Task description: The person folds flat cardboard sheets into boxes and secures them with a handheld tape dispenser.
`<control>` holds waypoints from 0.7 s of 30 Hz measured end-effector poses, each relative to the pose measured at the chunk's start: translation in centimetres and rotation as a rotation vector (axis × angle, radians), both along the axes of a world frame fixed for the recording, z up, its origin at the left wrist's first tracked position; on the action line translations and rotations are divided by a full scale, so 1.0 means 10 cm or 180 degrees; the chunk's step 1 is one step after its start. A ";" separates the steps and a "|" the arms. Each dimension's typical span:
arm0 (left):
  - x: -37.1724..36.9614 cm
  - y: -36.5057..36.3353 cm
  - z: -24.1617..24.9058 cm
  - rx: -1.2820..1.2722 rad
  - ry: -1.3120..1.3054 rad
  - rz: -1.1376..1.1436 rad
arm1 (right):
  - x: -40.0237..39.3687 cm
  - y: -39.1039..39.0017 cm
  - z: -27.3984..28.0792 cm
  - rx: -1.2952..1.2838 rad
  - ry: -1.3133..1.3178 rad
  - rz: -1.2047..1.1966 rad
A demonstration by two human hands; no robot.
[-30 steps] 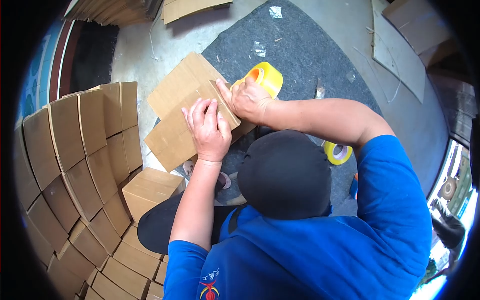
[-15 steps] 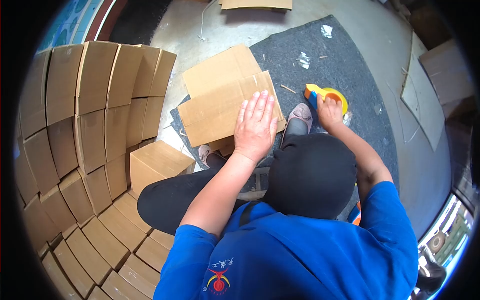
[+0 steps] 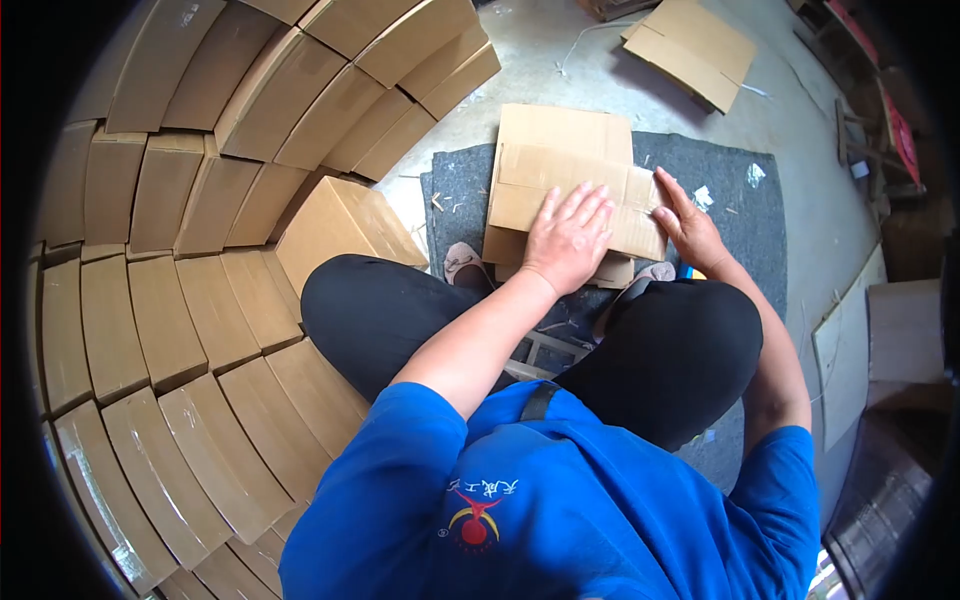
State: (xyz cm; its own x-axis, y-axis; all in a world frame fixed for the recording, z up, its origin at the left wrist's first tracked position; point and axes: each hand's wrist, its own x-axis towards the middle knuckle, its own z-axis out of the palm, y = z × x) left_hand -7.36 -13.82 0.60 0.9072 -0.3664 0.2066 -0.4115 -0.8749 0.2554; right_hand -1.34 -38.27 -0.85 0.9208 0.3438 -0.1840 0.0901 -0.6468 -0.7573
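Note:
A cardboard box (image 3: pixel 540 168) with its flaps folded over lies between my feet. Flat on its top rests my left hand (image 3: pixel 570 240), palm down with fingers stretched out. At the box's right edge, my right hand (image 3: pixel 692 228) touches the side, thumb and fingers apart, with nothing gripped. A bit of the blue and yellow tape dispenser (image 3: pixel 690 272) shows on the mat just below my right wrist; my knee and forearm hide most of it.
Stacked cardboard boxes (image 3: pixel 130 330) rise along my left side, and a single box (image 3: pixel 340 225) stands by my left knee. Flattened cardboard (image 3: pixel 695 50) lies ahead on the floor. A dark mat (image 3: pixel 740 200) with scraps is under the work.
My right hand has let go of the tape dispenser and moved left to the box's right edge. My left hand stays on the box top. The camera view has shifted.

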 end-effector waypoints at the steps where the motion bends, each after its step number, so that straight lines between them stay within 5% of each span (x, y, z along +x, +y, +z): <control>1: -0.01 0.16 0.00 0.0028 0.0078 0.0188 | -0.03 0.01 0.02 -0.0003 -0.0108 0.0023; 2: -0.05 0.30 0.00 0.0063 0.0174 0.0372 | -0.04 0.02 -0.06 -0.0081 -0.0536 0.0065; 6: -0.06 0.74 0.03 0.0027 0.0545 0.1417 | 0.03 0.05 0.06 0.0295 0.0411 -0.0143; 9: 0.01 0.82 -0.04 -0.1707 0.0774 0.1400 | 0.10 0.17 0.39 -0.0079 0.1108 -0.0645; 11: 0.21 0.77 -0.11 -0.2036 0.1303 0.2825 | 0.26 0.19 0.63 -0.0083 0.1856 -0.0232; 13: 0.29 0.88 0.35 -0.2140 0.2232 0.2428 | 0.41 0.28 0.91 -0.0407 0.1431 -0.0048; 21: -0.70 1.51 2.02 -0.2524 -0.1519 0.1508 | 0.73 1.61 2.41 0.0073 0.0338 0.0440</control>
State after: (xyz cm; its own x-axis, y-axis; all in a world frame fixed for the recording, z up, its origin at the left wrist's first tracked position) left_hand -14.31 1.33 20.76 0.6834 0.4040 0.6080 -0.2789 -0.6252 0.7289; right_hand 5.99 -22.12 23.27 0.8404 0.4709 -0.2684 0.0956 -0.6161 -0.7818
